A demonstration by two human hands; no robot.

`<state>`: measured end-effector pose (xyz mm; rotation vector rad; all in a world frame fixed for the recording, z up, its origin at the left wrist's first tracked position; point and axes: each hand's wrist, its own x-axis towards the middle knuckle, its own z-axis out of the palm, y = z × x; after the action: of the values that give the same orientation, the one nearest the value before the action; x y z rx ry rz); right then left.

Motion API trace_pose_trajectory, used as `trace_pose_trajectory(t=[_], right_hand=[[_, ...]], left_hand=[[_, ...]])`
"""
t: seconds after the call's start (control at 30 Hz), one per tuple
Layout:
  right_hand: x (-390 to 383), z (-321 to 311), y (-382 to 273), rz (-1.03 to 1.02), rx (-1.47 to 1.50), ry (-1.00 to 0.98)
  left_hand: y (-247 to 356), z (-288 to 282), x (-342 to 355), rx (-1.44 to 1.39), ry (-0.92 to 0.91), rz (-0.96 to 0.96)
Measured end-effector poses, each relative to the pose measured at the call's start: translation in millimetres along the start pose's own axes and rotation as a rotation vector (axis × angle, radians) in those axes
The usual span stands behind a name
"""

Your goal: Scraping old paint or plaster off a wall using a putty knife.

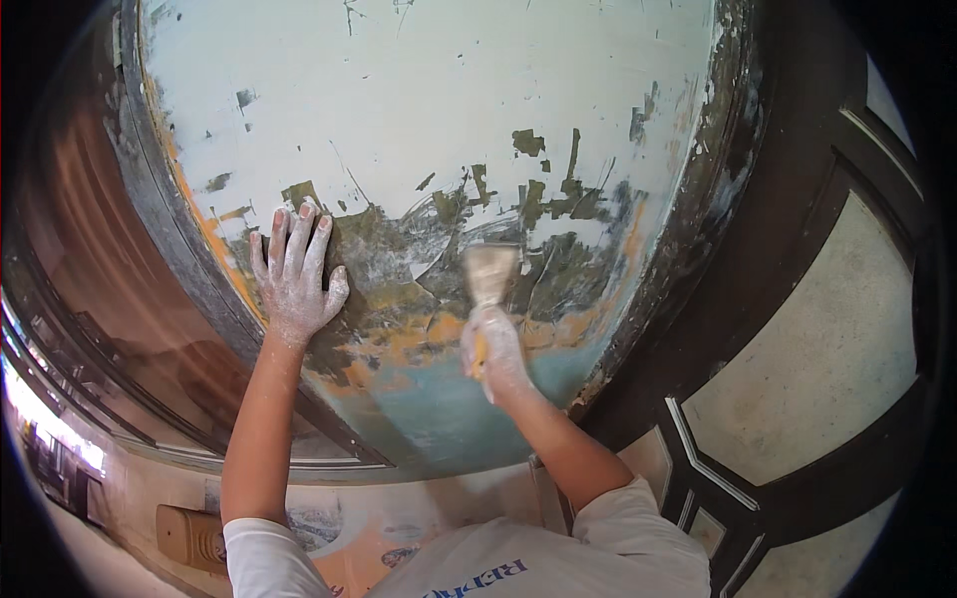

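Observation:
A wall panel (429, 110) fills the middle of the view, pale at the top, with dark bare patches, an orange band and blue-green paint lower down. My right hand (490, 344) is closed round the yellow handle of a putty knife (491, 271), slightly blurred. Its broad blade points up and its edge is against the scraped dark area. Flat on the panel's left side lies my left hand (297, 274), fingers stretched out and dusted white, holding nothing. Ragged edges of the pale coat lie just above both hands.
Dark worn frames border the panel on the left (189, 219) and right (678, 259). Left of it is a brown glossy pane (150, 269). On the right stands a dark wooden door (797, 329) with pale insets. A brown plastic object (189, 536) sits at the lower left.

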<state>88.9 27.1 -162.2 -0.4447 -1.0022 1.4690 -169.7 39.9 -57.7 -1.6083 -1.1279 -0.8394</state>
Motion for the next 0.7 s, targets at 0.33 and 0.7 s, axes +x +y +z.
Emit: trace_pose_trajectory(t=[0.33, 0.7], right_hand=[[-8.9, 7.0, 1.5, 0.162, -0.242, -0.163], [1.2, 1.7, -1.6, -0.093, 0.218, 0.074]], left_hand=[[-0.4, 2.4, -2.3, -0.006, -0.010, -0.003], [-2.4, 2.9, -4.7, 0.000, 0.019, 0.003]])
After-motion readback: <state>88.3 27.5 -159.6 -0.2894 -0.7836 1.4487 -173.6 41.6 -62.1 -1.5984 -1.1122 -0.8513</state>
